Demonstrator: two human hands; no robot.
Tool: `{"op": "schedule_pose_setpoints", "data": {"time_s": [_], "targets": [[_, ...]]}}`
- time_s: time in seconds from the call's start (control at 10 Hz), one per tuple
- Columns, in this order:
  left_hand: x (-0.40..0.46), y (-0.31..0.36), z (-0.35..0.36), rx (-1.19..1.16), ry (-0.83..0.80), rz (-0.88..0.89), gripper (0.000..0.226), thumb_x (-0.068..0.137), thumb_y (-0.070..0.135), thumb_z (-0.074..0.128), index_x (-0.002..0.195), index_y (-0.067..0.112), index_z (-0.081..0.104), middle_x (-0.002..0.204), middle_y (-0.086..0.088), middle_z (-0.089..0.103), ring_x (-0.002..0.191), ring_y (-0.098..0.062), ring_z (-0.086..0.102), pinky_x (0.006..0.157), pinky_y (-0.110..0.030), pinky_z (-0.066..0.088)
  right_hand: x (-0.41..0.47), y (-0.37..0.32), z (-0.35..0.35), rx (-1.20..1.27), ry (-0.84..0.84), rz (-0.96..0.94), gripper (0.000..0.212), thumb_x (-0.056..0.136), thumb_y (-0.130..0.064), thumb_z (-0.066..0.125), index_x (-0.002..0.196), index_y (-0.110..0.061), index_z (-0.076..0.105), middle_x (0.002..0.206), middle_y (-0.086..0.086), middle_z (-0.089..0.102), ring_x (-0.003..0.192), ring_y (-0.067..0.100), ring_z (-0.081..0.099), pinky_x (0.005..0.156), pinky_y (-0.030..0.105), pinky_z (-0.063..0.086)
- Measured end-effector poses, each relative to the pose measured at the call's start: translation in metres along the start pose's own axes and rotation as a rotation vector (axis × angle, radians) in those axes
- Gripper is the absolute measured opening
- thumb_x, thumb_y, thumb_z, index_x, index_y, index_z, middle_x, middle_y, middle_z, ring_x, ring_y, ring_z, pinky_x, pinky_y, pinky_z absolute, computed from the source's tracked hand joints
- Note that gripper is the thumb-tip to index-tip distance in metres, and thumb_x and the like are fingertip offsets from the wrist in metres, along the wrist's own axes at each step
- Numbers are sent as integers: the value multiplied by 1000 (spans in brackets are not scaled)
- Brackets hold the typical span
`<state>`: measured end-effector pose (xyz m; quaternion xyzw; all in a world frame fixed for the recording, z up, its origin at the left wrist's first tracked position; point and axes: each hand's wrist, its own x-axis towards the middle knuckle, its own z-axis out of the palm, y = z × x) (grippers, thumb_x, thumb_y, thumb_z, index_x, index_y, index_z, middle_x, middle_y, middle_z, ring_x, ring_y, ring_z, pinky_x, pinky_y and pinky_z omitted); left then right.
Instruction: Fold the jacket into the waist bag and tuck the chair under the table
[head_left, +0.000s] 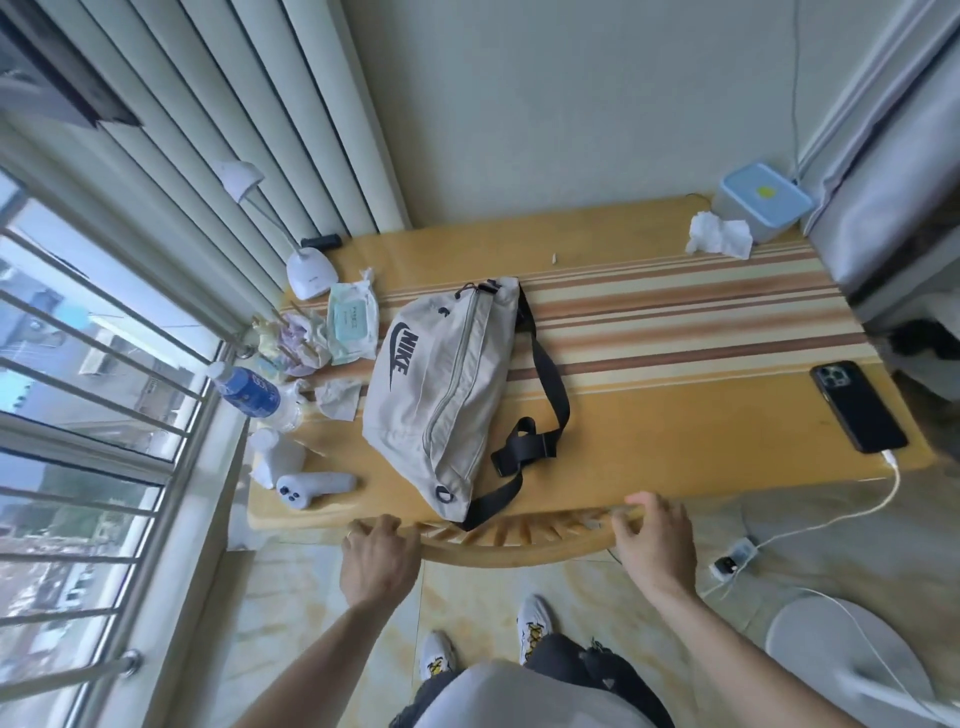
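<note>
A beige waist bag (436, 395) with a black logo and black strap lies bulging and zipped on the wooden table (675, 415). No jacket is visible outside it. The wooden chair's curved backrest (509, 545) sits right against the table's near edge, its seat hidden beneath. My left hand (379, 556) grips the backrest's left end. My right hand (657, 540) grips its right end, fingers curled over the top rail.
A black phone (857, 405) charges at the table's right edge, its white cable running to a floor plug (732, 561). A water bottle (249, 395), wipes, tissues, a lamp and a grey controller (317, 486) crowd the left side by the window. A blue-lidded box (758, 205) stands back right.
</note>
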<state>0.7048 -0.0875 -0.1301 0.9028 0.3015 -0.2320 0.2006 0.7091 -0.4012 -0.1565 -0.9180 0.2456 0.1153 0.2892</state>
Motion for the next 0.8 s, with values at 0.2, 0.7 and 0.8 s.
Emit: {"op": "schedule_pose_setpoints", "data": {"time_s": [0.2,0.7,0.8], "targets": [[-13,-11,5,345,80,285,49,102,47,33,127,22,67,152,-9,51,150,-35,27,116,-45,31,-17,-12,8,-443,-6,-463,26,97,-32,55,90,-17,74,98,5,73,108,30,64,118,50,30],[-52,-45,-35,358,38,610,47,100,48,29,119,22,63,120,-8,65,113,-30,59,91,-45,47,-114,-89,-50,17,-60,-361,18,100,-31,56,111,-25,69,114,-7,73,97,12,68,82,25,55],[-65,-53,-51,262,66,677,46,101,49,33,126,21,61,121,-9,65,114,-31,60,88,-43,48,-174,-123,-104,434,112,-550,11,97,-28,62,105,-30,70,107,-16,73,100,2,69,88,19,54]]}}
